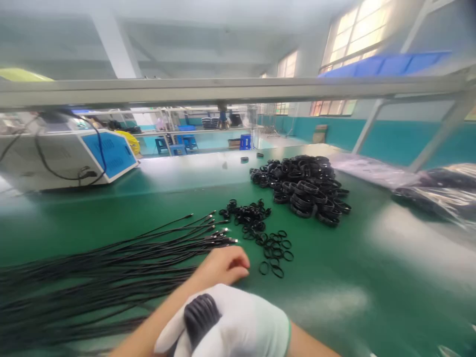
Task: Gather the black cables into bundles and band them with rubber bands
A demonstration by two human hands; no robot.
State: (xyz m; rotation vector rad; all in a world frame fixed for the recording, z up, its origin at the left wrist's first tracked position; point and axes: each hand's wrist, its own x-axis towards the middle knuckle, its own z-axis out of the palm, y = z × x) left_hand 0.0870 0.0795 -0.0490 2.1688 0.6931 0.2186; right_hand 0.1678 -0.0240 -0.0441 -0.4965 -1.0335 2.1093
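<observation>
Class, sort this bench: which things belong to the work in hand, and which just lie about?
In hand: left hand, cables, small rings, right hand, ribbed piece.
Lying about: big ring pile, machine, bags.

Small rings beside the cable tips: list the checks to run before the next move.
1. Left hand rests on the green table at the cable tips: ok.
2. Small rings lie loose just right of that hand: ok.
3. Gloved right hand closed around the black ribbed piece: ok.
4. Ring held in the left hand: cannot tell.
5. Cable tips bunched together, pointing toward the rings: ok.
</observation>
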